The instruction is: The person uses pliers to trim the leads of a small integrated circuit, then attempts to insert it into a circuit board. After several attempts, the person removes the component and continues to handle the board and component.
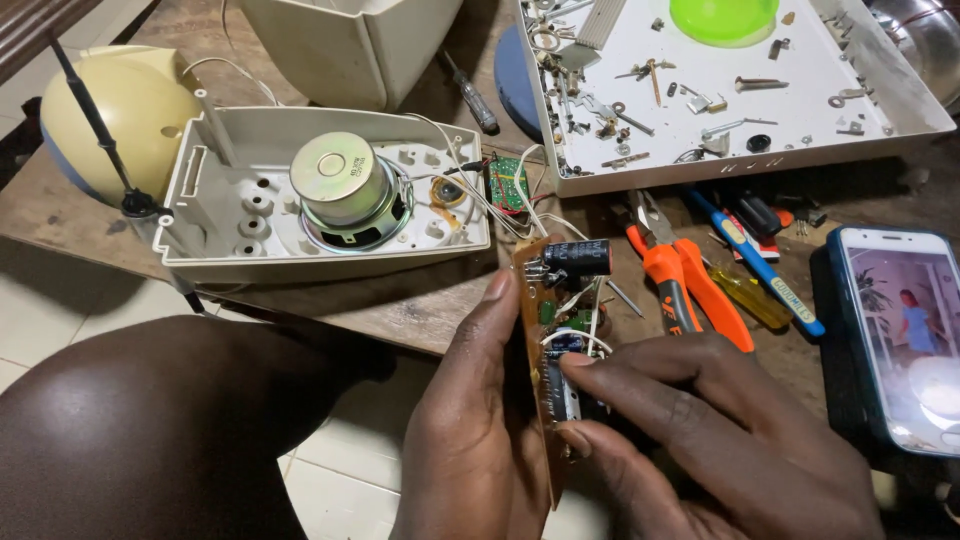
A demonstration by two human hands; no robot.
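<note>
Brown circuit board (548, 330), narrow, long and studded with components, stands on edge low in the view, between both hands, out past the near edge of the table. A black cylindrical capacitor (577, 257) sits at its top end; thin white wires (520, 205) run from the board up to the speaker housing.

Left hand (470, 440) grips the board from the bare back side, thumb laid up along its edge. Right hand (700, 430) closes on the component side, index finger and thumb pinched on small parts midway down the board.

A bare knee (150, 430) fills the lower left, over pale floor tiles (340, 480).

Just behind the board, on the worn wooden table (420, 310): orange-handled pliers (680, 280), jaws pointing away. Beside them a blue-handled screwdriver (760, 265) and a yellow-handled screwdriver (745, 295). At the right edge, a smartphone in a blue case (900, 330), screen lit.

Left of centre, an open cream plastic speaker housing (230, 215) lies face down, a round speaker with a silver magnet (345, 180) inside and a small green circuit board (508, 182) at its right end. A black probe (95, 125) leans at its left corner, against a cream domed shell (130, 105).

Farthest back: a white tray (800, 110) scattered with screws and metal bits, a green bowl (725, 18) on it.
</note>
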